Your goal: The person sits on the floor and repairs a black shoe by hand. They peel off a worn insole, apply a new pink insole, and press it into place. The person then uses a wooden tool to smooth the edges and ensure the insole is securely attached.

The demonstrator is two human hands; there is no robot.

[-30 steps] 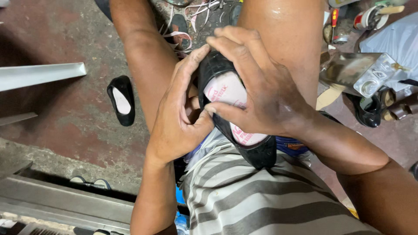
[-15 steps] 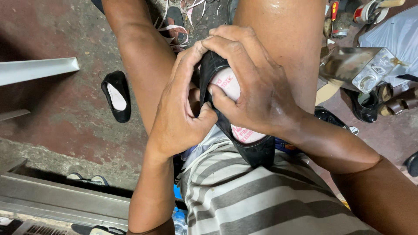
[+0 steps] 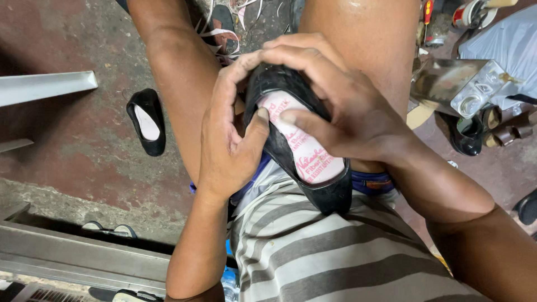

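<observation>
Under right hand [image 3: 347, 106], black shoe [image 3: 327, 190] toe hidden.

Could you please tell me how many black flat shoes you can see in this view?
2: one black shoe held in both hands on the lap, one black flat lying on the floor at left. Dark footwear at the right edge is unclear.

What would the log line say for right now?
left hand: grips black shoe | right hand: presses pale insole | second shoe: on floor

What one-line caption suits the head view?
Both hands, left hand and right hand, press an insole into a black shoe.
</observation>
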